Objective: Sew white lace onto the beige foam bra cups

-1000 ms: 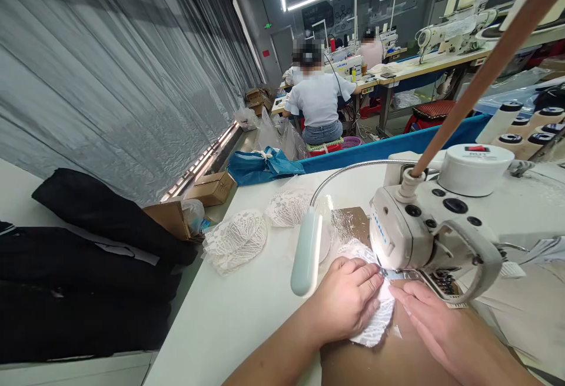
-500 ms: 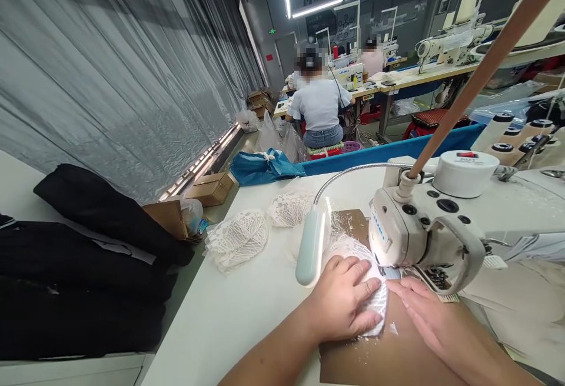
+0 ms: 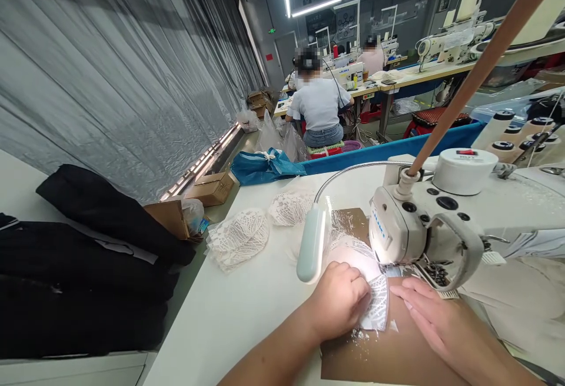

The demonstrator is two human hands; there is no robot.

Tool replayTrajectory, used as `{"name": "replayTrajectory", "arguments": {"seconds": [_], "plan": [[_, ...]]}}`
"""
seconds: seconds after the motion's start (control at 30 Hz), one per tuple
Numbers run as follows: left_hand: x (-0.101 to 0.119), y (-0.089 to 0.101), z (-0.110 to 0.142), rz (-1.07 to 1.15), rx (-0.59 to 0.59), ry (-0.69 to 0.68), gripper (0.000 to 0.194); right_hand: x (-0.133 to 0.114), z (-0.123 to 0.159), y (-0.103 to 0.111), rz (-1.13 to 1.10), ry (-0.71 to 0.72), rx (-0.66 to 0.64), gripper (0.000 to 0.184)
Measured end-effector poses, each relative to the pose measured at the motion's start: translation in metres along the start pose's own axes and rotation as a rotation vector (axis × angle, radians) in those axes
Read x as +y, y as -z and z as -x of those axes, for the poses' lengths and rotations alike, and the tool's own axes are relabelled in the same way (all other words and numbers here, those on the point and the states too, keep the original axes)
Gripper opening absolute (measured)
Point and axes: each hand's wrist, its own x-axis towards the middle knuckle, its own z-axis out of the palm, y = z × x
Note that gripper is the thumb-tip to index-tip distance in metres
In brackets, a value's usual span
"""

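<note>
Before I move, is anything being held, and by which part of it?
The left grip curls over the left side of the white lace piece; its hidden fingertips leave pinching or pressing unclear. The right grip lies flat, holding nothing.

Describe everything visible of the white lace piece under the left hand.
The lace piece is white, seemingly soft fabric, with branching openwork and a smooth, pale area. It lies on the brown sheet, partly beside the sewing machine. The left hand, fingers curled, covers its lower left side; whether the right hand, near its right edge, touches it is unclear.
</note>
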Motion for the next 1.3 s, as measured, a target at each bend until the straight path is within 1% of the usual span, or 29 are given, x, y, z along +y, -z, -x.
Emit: {"name": "replayTrajectory", "arguments": {"seconds": [0.07, 0.17, 0.3, 0.47, 0.57, 0.67, 0.83, 0.93, 1.0, 1.07, 1.13, 1.2, 1.3], "plan": [[0.000, 0.002, -0.001, 0.021, -0.023, 0.014, 0.021, -0.001, -0.001, 0.002, -0.003, -0.012, -0.030, 0.036], [-0.001, 0.006, -0.001, 0.078, -0.062, 0.028, 0.020, -0.002, -0.002, 0.004, -0.004, 0.006, -0.057, 0.036], [-0.001, 0.008, 0.000, 0.124, -0.105, 0.024, 0.020, -0.002, -0.003, 0.006, -0.011, 0.010, -0.046, 0.039], [-0.001, 0.009, -0.002, 0.109, -0.120, -0.008, 0.019, -0.002, -0.002, 0.003, -0.026, -0.003, 0.017, 0.037], [-0.002, 0.012, -0.003, 0.122, -0.148, -0.009, 0.020, -0.002, -0.001, 0.001, -0.021, -0.025, 0.017, 0.038], [-0.002, 0.015, -0.004, 0.113, -0.174, 0.018, 0.018, -0.002, -0.001, 0.001, -0.030, -0.043, 0.008, 0.040], [-0.004, 0.020, -0.004, 0.143, -0.201, 0.028, 0.013, -0.006, -0.005, 0.004, -0.025, 0.030, -0.018, 0.048], [-0.004, 0.024, -0.004, 0.144, -0.167, 0.031, 0.021, -0.010, -0.009, 0.007, -0.004, 0.062, -0.030, 0.051], [-0.004, 0.024, -0.005, 0.127, -0.129, -0.020, 0.031, -0.013, -0.012, 0.009, 0.015, 0.074, -0.005, 0.051], [-0.003, 0.022, -0.006, 0.122, -0.108, -0.132, 0.039, -0.014, -0.013, 0.011, 0.025, 0.096, 0.043, 0.051], [-0.004, 0.018, -0.006, 0.118, -0.106, -0.234, 0.042, -0.015, -0.014, 0.013, 0.034, 0.120, 0.083, 0.051], [-0.007, 0.014, -0.005, 0.102, -0.109, -0.277, 0.041, -0.016, -0.014, 0.014, 0.054, 0.137, 0.103, 0.051], [-0.011, 0.010, -0.003, 0.073, -0.106, -0.287, 0.040, -0.016, -0.013, 0.014, 0.103, 0.138, 0.101, 0.049]]}}
